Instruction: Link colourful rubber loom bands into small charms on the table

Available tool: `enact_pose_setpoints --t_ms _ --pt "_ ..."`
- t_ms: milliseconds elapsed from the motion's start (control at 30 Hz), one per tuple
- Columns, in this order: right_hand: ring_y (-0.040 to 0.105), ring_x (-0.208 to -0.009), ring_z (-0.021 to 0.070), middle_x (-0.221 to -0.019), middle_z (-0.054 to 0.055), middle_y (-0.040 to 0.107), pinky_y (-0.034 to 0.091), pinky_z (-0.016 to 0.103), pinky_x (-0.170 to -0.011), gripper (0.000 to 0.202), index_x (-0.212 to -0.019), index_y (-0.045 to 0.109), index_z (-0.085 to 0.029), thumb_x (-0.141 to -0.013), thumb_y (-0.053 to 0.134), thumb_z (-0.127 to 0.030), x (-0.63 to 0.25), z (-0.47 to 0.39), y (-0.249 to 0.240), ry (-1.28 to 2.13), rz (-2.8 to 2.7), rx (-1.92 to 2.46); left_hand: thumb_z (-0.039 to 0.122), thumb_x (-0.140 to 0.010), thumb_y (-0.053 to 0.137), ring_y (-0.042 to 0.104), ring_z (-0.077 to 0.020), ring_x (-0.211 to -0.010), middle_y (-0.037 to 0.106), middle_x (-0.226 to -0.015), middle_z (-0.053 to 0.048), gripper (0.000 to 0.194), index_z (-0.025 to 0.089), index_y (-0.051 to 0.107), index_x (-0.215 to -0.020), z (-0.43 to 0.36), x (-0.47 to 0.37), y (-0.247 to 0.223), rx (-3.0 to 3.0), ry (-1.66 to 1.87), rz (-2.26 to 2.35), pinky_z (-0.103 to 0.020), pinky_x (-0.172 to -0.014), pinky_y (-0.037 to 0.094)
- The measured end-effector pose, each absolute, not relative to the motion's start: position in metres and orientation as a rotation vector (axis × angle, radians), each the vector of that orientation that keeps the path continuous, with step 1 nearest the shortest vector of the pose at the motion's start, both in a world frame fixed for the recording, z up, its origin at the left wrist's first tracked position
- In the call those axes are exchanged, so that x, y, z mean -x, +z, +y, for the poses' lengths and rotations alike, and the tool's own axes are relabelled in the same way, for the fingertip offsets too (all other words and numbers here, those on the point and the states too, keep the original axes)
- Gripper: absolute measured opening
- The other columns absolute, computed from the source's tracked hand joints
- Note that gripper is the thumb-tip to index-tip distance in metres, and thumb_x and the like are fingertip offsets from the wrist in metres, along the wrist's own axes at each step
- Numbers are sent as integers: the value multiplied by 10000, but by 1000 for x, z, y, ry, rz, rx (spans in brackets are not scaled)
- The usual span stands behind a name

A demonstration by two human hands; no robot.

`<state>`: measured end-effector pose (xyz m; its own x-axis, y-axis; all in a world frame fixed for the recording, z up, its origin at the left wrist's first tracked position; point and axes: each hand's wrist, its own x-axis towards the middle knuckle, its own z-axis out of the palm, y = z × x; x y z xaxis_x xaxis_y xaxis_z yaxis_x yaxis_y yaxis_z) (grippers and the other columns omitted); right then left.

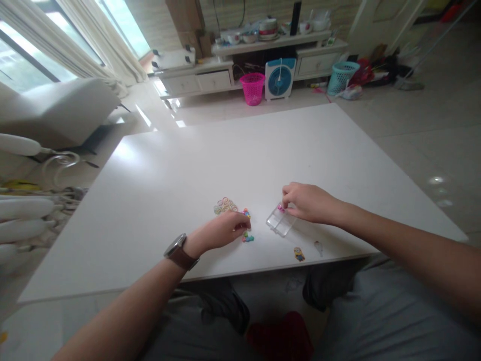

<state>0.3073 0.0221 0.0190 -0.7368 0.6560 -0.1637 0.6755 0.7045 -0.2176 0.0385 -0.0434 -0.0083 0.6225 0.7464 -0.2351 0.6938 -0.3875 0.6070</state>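
My right hand (308, 201) reaches over a clear plastic compartment box (276, 226), its fingers pinched together at the box's far end. Right at those fingertips is a small pink piece (280, 207); whether it is gripped or lying in the box I cannot tell. My left hand (229, 228), with a watch (181, 252) on the wrist, is closed low over the table. Small colourful pieces (247, 237) lie just below its fingertips, and more bright pieces (246, 212) sit just beyond them. Behind the hand spreads a pile of thin rubber bands (226, 204).
Near the front edge of the white table (225, 160) lie a yellow-and-blue cartoon figure piece (298, 254) and a small pale item (318, 247). Across the floor stand a pink basket (252, 89), a box fan (279, 79) and a teal basket (341, 78).
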Motion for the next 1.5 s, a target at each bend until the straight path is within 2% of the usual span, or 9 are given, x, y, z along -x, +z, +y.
enact_pose_setpoints --t_ms 200,400,633,833,1000,1233,1333,1500 --pt "662 -936 235 -949 113 727 440 292 -705 289 -892 768 -184 -914 508 -308 -295 17 10 -250 2642 -1185 182 -904 487 600 -149 -751 692 -818 -32 210 177 697 -890 -45 -40 -10 -2171 99 1126 -253 -703 429" --pt "699 -865 280 -929 167 744 474 335 -687 316 -882 757 -148 -893 476 -293 -287 15 -2 -192 2521 -1339 162 -884 513 637 -164 -792 722 -860 -45 199 180 710 -897 -46 -42 -10 -2167 135 1096 -263 -745 451" --pt "703 -883 292 -952 180 742 476 333 -679 312 -902 752 -135 -898 484 -294 -286 19 -5 -203 2522 -1328 149 -887 526 636 -166 -776 708 -824 -40 183 179 707 -886 -47 -43 -10 -2166 174 1076 -266 -728 440" --pt "681 -881 251 -952 149 737 452 314 -721 323 -891 732 -151 -944 466 -326 -290 22 -1 -288 2575 -1277 149 -881 498 588 -149 -718 674 -781 -30 194 177 682 -828 -47 -44 -4 -2204 224 1128 -254 -683 410" --pt "654 -835 201 -909 111 732 407 284 -703 310 -859 703 -154 -960 456 -311 -291 25 4 -401 2665 -1297 195 -894 496 579 -142 -717 671 -793 -29 174 179 665 -854 -47 -47 1 -2200 379 1210 -269 -736 432" --pt "647 -791 184 -870 79 742 397 272 -657 248 -805 726 -175 -901 550 -321 -306 35 7 -503 2633 -1298 202 -892 501 578 -139 -702 668 -774 -20 171 179 658 -827 -46 -47 0 -2208 384 1209 -287 -762 445" --pt "662 -809 193 -891 79 754 412 270 -659 230 -837 751 -189 -883 563 -314 -305 31 7 -507 2638 -1259 194 -891 506 581 -137 -705 673 -795 -19 161 183 659 -841 -46 -47 -1 -2202 375 1194 -277 -727 441" --pt "693 -880 250 -953 148 753 460 304 -706 295 -899 768 -158 -898 509 -298 -290 18 3 -278 2556 -1329 190 -899 503 578 -139 -717 660 -799 -25 164 179 651 -830 -47 -49 -1 -2197 362 1178 -266 -709 438"
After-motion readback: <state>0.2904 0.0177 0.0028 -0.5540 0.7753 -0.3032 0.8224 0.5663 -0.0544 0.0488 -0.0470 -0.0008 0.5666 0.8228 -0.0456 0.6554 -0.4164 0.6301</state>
